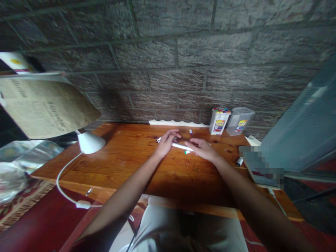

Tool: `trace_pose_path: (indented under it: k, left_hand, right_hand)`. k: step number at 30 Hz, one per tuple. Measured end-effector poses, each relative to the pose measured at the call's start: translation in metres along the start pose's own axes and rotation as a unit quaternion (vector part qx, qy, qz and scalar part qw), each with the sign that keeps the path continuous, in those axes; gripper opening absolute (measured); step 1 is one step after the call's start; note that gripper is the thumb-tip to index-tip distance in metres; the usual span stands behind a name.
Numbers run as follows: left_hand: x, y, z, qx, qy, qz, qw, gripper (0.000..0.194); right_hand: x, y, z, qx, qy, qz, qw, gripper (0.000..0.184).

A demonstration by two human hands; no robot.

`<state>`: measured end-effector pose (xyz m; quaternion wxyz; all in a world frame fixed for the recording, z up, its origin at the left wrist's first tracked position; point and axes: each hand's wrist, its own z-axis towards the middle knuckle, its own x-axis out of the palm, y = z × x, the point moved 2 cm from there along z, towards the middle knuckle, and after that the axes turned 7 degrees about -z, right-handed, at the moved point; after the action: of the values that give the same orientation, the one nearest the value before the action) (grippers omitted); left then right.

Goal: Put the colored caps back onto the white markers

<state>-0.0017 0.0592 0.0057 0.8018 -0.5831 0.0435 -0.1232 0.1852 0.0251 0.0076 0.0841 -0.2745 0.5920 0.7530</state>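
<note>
My left hand (166, 142) is over the middle of the wooden desk, its fingers stretched out and slightly apart. A white marker (181, 146) lies between my two hands, its left end against my left hand near the thumb. On the other side, my right hand (203, 149) has its bent fingers and thumb at the marker's right end. Partly under this marker and my right hand, a green-ended marker (187, 152) shows. Behind my hands is a white marker with a purple end (190, 132). Some thin white pieces (159, 139) peek out left of my left hand.
A full marker case (217, 122) and a clear plastic case (237, 122) stand at the back right. Near the right edge lie a black-and-white cylinder (239, 161) and a blurred-out device (262, 171) with a cable. A lamp (90, 142) with a wide shade occupies the left.
</note>
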Motion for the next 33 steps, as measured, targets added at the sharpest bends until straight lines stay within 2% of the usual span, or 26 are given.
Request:
trace_pose_path:
  k: [3,6,9,14,18,21,27,33]
  left_hand:
    - [0.002,0.000,0.003,-0.035,-0.009,-0.131,0.991,0.037]
    - [0.004,0.001,0.005,-0.062,0.029,-0.215,0.974,0.043]
    - [0.001,0.002,0.005,-0.088,0.039,-0.232,0.968,0.054]
    - [-0.004,0.005,0.006,-0.082,0.003,-0.163,0.983,0.063]
    - [0.000,0.005,0.005,-0.068,0.002,-0.091,0.993,0.066]
    - [0.002,0.005,0.003,-0.058,0.015,-0.052,0.997,0.067]
    - [0.003,0.007,0.001,-0.030,0.039,0.001,0.999,0.072]
    - [0.002,0.010,-0.001,-0.004,0.061,0.053,0.997,0.066]
  right_hand:
    - [0.005,0.008,-0.003,-0.043,0.055,0.002,0.998,0.042]
    - [0.008,0.009,-0.003,-0.070,0.098,0.023,0.992,0.039]
    - [0.006,0.009,-0.001,-0.070,0.083,0.089,0.990,0.035]
    - [-0.005,0.012,0.003,-0.045,-0.011,0.216,0.975,0.037]
    - [-0.011,0.020,0.003,-0.023,-0.024,0.331,0.943,0.063]
    - [-0.016,0.024,0.002,-0.014,-0.045,0.352,0.935,0.072]
    - [-0.019,0.028,0.002,-0.039,-0.082,0.384,0.919,0.071]
    - [-0.023,0.033,0.000,-0.041,-0.110,0.390,0.913,0.073]
